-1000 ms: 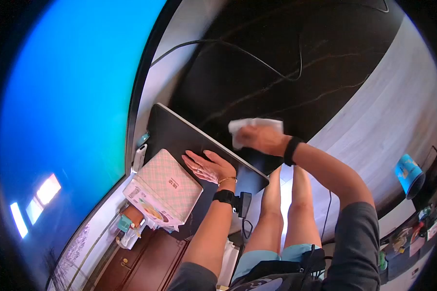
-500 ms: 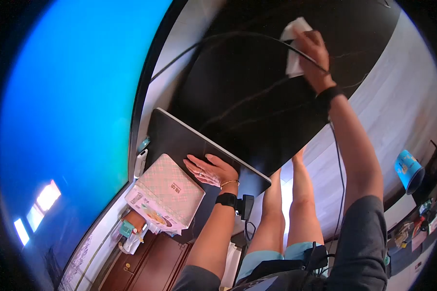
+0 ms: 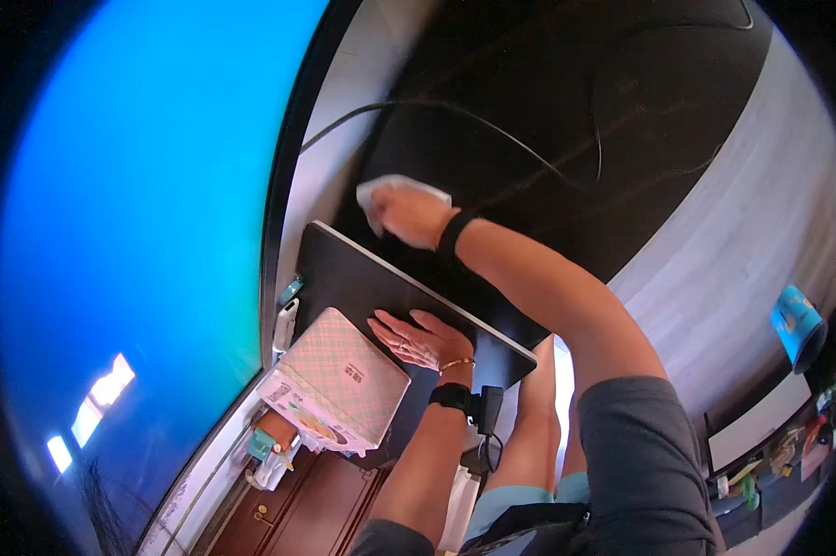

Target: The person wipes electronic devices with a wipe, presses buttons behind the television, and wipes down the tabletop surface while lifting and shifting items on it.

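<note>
My right hand (image 3: 412, 215) presses a white cloth (image 3: 373, 193) onto the black marble-patterned surface (image 3: 529, 102), close to its wall-side edge. Its fingers are bent over the cloth and slightly blurred. My left hand (image 3: 422, 340) lies flat, fingers spread, on a raised black panel with a pale edge (image 3: 344, 269). Beside the left fingertips is a pink plaid box (image 3: 351, 371). A thin black cable (image 3: 455, 107) arches over the marble-patterned surface.
A large screen (image 3: 149, 204) glowing blue fills the left side. By its frame lie a white device (image 3: 285, 324) and a small teal item (image 3: 291, 290). A blue cylindrical bin (image 3: 796, 324) stands at the right on the pale floor (image 3: 696, 250). Brown cabinet doors (image 3: 316, 500) show below.
My right hand has swept the cloth from the far part of the black surface back left toward the screen. The cable has shifted. My left hand stays flat on the panel.
</note>
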Demonstrator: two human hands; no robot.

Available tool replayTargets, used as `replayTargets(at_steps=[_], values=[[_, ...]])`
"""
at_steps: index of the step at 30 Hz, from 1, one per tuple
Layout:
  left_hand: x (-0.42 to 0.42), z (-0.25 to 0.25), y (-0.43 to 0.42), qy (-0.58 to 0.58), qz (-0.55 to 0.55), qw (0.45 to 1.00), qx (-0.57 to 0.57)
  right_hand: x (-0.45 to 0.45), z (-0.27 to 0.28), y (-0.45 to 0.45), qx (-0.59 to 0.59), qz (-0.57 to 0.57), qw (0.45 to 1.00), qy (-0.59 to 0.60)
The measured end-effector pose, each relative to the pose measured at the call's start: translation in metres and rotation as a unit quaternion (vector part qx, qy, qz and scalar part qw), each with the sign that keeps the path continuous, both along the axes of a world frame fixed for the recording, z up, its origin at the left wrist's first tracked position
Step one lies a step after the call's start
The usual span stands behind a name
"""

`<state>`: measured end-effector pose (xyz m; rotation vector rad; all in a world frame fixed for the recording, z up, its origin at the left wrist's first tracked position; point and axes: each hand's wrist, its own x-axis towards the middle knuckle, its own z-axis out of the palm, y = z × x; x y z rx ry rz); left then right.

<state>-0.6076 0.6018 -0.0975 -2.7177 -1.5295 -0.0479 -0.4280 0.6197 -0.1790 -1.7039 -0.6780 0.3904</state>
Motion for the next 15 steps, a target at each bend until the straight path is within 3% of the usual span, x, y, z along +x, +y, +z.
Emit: replayTargets(at_steps=[2,4,5,7,8,9,11,13,15], values=[[0.000,-0.003,0.001,0.011,0.007,1.000,0.004,0.040,0.017,-0.007,0.013,-0.126,0.983,0.134],[-0.003,-0.004,0.003,0.014,0.000,1.000,0.001,0.081,0.015,-0.028,0.024,-0.225,0.954,0.194],[-0.005,-0.004,0.004,0.015,-0.001,1.000,0.001,0.100,0.027,-0.058,0.011,-0.255,0.959,0.120],[-0.004,-0.003,0.003,0.017,-0.014,1.000,0.010,0.135,0.024,-0.102,0.105,-0.273,0.945,0.150],[-0.003,-0.003,0.003,0.015,-0.015,1.000,0.008,0.150,0.019,-0.122,0.023,-0.343,0.939,-0.027],[-0.002,-0.002,0.002,0.015,-0.011,1.000,0.005,0.152,0.090,-0.152,0.142,-0.280,0.908,0.276],[-0.003,0.000,0.001,0.016,-0.008,1.000,0.001,0.160,0.059,-0.162,0.080,-0.382,0.905,0.169],[-0.002,-0.001,0.001,0.007,-0.018,1.000,0.007,0.143,0.038,-0.157,0.202,-0.234,0.916,0.257],[-0.001,0.000,-0.001,0.008,-0.013,1.000,0.005,0.091,0.081,-0.127,0.110,-0.077,0.957,0.259]])
